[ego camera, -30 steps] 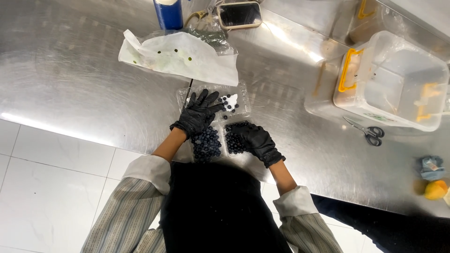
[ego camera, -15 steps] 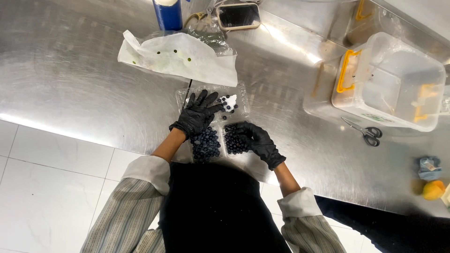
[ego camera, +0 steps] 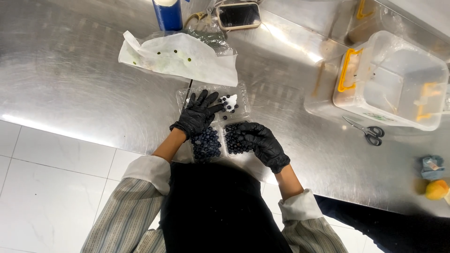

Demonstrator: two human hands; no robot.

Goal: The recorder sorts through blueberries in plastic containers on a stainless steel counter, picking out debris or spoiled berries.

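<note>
**Inspector:** Grip first. The left hand point(ego camera: 198, 115), in a black glove, lies with fingers spread over the far clear punnet point(ego camera: 236, 99), fingertips among the few loose blueberries point(ego camera: 228, 105) left on its white pad. Nothing is pinched that I can make out. The right hand point(ego camera: 261, 143), also gloved, rests curled over the blueberries in the right near punnet point(ego camera: 233, 139); whether it encloses any fruit I cannot tell, as the palm faces down.

**Supervisor:** And the fruit itself?

**Inspector:** Two near punnets, close to full, sit side by side at the edge of the steel bench point(ego camera: 75, 84); the left near punnet point(ego camera: 206, 145) is partly under the left wrist. The far punnet touches them and is nearly empty.

**Supervisor:** Advice on handling?

**Inspector:** In my judgement, light fingertip pressure only: the berries bruise and roll. Keep the left wrist lifted off the full punnet. Steady each thin plastic tray with the idle hand, since it slides on steel.

**Supervisor:** Surroundings?

**Inspector:** A white perforated sheet point(ego camera: 180, 58) lies just beyond the punnets, a blue bottle point(ego camera: 168, 14) behind it. Scissors point(ego camera: 368, 132) and a lidded clear tub with yellow clips point(ego camera: 391, 79) stand well apart to the right.
</note>
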